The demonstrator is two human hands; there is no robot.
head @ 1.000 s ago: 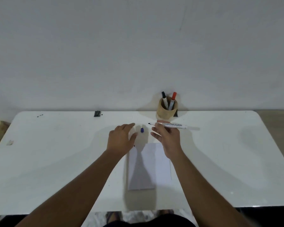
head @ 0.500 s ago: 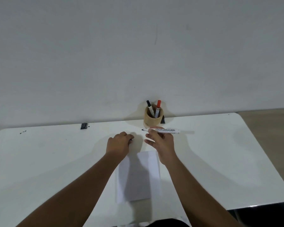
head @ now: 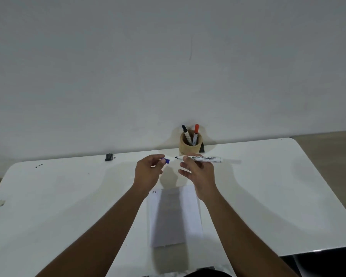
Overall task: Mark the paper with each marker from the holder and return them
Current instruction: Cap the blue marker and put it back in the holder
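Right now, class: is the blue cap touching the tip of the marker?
Apart. The head view shows white table between the cap in the left hand and the tip of the marker in the right hand.

The table (head: 268,186) has a smooth white top with a faint sheen, flecked here and there with small dark specks. On it lies a sheet of paper (head: 190,212), matt and pale. The holder (head: 189,145) looks like light wood, matt and unvarnished. The uncapped marker (head: 206,158) has a smooth, slightly glossy white plastic barrel with printed lettering; the blue cap (head: 166,161) looks like glossy plastic too. The wall (head: 168,66) behind is matt, painted grey-white.
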